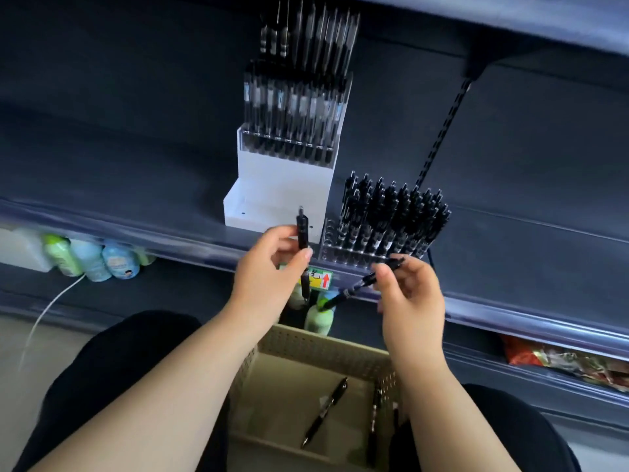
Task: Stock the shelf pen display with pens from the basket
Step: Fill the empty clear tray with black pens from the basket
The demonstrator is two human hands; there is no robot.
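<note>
My left hand (269,277) holds a black pen (302,233) upright, just in front of the white stepped display stand (272,185). My right hand (408,294) grips another black pen (357,286) at a slant, its top end close to the clear pen rack (343,253), which is packed with black pens (391,216). The white stand's upper tier holds several pens (299,107). Below my hands sits a beige perforated basket (306,345) with two loose black pens: one (325,417) lying diagonally and one (373,420) against its right wall.
The dark shelf edge (170,240) runs across the view, with a yellow price tag (320,277) under the displays. Below it stand pastel bottles (98,257) at left, green bottles (318,318) behind the basket, and red snack packets (561,362) at right. A white cable (47,311) hangs left.
</note>
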